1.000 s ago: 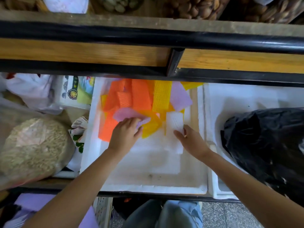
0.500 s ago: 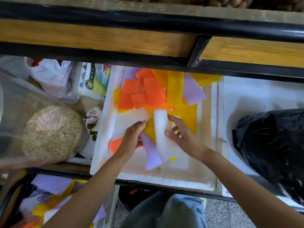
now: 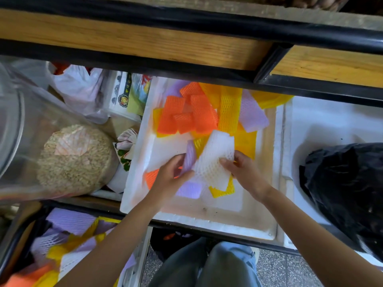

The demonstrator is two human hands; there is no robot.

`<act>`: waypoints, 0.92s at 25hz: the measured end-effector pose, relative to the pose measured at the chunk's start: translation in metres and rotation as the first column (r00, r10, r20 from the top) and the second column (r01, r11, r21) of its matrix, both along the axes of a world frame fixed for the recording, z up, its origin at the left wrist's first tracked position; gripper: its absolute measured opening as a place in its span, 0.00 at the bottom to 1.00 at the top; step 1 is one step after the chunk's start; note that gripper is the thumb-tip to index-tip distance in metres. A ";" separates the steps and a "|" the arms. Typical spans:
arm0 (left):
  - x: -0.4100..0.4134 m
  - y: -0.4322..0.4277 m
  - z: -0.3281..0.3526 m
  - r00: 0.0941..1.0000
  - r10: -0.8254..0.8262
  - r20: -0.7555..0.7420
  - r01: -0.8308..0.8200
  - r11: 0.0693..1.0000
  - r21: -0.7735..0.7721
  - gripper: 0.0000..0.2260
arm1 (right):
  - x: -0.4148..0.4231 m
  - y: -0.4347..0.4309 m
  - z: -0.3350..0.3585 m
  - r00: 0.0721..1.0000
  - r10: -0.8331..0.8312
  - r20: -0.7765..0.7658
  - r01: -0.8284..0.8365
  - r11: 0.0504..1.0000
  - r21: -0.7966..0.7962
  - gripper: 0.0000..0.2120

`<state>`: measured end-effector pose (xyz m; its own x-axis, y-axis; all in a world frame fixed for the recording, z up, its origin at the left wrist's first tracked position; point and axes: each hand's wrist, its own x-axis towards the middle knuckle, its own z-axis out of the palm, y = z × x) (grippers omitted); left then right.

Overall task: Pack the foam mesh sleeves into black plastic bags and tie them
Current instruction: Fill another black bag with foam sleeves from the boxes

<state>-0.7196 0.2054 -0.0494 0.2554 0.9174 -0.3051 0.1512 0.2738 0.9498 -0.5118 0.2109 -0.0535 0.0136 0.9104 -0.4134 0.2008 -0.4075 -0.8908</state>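
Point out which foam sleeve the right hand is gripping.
The white mesh sleeve, held in the right hand. The orange sleeves and yellow sleeve behind it lie loose; the left hand holds a purple sleeve.

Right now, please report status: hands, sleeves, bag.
Left hand grips purple sleeve. Right hand pinches white sleeve. Black bag at right, untouched. Loose sleeves lie in foam tray.

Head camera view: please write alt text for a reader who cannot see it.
The left hand grips a purple sleeve and the right hand pinches a white sleeve over a white foam box. Orange sleeves and yellow sleeves lie at its far end; a black plastic bag sits to the right.
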 end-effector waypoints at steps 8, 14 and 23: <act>-0.033 0.018 -0.052 0.667 -0.120 -0.735 0.213 0.977 0.034 0.20 | -0.008 -0.019 -0.054 0.919 0.157 0.361 -0.093 0.978 -0.189 0.22; -0.033 0.002 -0.054 0.470 -0.251 -0.846 0.275 0.953 -0.131 0.14 | -0.030 -0.030 -0.062 0.622 0.211 0.754 -0.073 0.975 -0.212 0.42; -0.022 -0.026 -0.045 0.795 -0.151 -0.587 0.091 0.987 -0.130 0.16 | -0.010 -0.037 -0.043 0.722 0.347 0.599 -0.133 0.919 -0.371 0.37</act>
<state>-0.7413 0.1798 -0.0945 0.1042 0.8520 -0.5131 0.7145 0.2948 0.6345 -0.5219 0.1744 -0.0966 0.1695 0.7636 -0.6230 0.8044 -0.4724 -0.3602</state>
